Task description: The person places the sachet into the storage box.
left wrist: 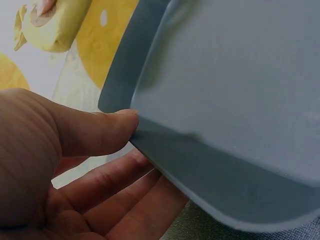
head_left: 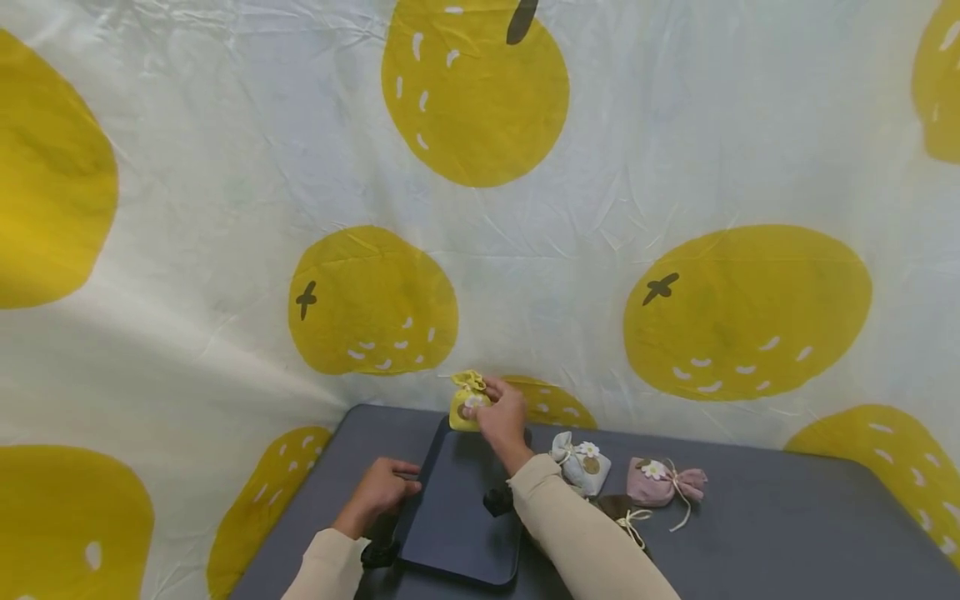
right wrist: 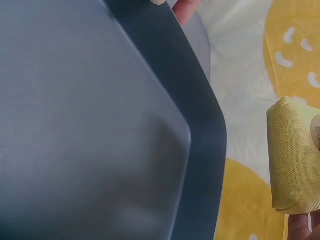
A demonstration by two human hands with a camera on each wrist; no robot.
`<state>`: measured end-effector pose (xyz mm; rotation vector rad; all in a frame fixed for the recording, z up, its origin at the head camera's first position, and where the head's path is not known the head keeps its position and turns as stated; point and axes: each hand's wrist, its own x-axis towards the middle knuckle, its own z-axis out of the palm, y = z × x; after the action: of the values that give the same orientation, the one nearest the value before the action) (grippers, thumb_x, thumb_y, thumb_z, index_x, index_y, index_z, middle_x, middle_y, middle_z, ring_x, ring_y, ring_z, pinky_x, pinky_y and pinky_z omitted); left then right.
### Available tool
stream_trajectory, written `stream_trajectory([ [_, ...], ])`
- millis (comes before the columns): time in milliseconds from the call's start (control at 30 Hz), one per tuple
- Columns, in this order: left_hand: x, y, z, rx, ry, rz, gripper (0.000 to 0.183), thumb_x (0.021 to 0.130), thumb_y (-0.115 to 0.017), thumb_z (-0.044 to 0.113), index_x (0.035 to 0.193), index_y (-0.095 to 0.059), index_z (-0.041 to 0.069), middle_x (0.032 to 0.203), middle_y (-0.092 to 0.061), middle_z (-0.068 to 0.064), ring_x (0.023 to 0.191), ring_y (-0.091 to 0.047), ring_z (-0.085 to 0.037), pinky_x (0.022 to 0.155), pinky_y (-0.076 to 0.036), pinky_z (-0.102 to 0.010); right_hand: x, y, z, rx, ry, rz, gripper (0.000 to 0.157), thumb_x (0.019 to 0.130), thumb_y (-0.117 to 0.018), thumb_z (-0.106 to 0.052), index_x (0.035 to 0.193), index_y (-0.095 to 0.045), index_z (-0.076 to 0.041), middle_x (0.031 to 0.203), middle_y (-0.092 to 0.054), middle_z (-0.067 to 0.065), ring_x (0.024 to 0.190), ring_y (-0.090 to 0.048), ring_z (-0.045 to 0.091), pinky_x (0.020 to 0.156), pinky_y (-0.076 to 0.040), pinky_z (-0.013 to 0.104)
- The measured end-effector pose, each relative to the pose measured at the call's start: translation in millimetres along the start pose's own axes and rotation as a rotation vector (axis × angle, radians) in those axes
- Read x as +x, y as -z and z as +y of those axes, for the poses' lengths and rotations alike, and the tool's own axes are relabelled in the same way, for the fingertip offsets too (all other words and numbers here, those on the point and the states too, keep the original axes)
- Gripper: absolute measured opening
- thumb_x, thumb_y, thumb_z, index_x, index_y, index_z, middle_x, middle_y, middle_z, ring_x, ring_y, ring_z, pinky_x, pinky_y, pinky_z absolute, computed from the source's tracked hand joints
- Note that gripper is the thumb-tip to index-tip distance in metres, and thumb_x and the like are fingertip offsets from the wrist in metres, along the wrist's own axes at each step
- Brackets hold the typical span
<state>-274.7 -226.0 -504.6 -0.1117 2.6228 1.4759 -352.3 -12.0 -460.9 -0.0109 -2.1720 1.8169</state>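
Note:
A small yellow drawstring pouch [head_left: 459, 417] with a white flower is pinched between the thumb and fingers of my right hand [head_left: 506, 417]. It hangs above the far end of a dark rectangular tray [head_left: 461, 521] on the table. In the right wrist view the yellow pouch [right wrist: 290, 160] stands apart from the tray's rim. My left hand [head_left: 381, 492] holds the tray's left side; in the left wrist view its thumb lies over the rim [left wrist: 170, 167] and the fingers are beneath. The bare tray floor shows in all views.
Right of the tray, partly behind my right sleeve, lie a pale grey pouch [head_left: 588, 471] with a flower, a brown pouch [head_left: 615, 505] and a pink pouch [head_left: 651, 487]. A white cloth [head_left: 525, 292] printed with yellow fruit hangs behind the dark table [head_left: 787, 525].

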Motion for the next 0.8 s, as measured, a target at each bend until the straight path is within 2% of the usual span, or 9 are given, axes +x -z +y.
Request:
stream_trajectory([
  [400, 2.3, -0.7, -2.2, -0.006, -0.002, -0.029, 0.036, 0.092, -0.073, 0.002, 0.126, -0.071, -0.007, 0.112, -0.075, -0.023, 0.091, -0.073, -0.026, 0.071, -0.063, -0.048, -0.6, -6.3, 9.8, -0.021, 0.031, 0.002, 0.062, 0.066, -0.091, 0.009, 0.124, -0.076, -0.007, 0.112, -0.079, 0.018, 0.108, -0.075, 0.033, 0.088, -0.061, 0.048],
  [800, 0.3, 0.3, -1.8, -0.018, 0.005, -0.021, 0.036, 0.092, -0.073, 0.002, 0.127, -0.070, -0.008, 0.115, -0.074, -0.024, 0.090, -0.074, -0.026, 0.070, -0.063, -0.048, -4.5, -14.2, 17.5, -0.009, 0.020, -0.001, 0.057, 0.068, -0.088, 0.008, 0.122, -0.075, 0.000, 0.112, -0.078, 0.023, 0.106, -0.075, 0.036, 0.083, -0.063, 0.047],
])
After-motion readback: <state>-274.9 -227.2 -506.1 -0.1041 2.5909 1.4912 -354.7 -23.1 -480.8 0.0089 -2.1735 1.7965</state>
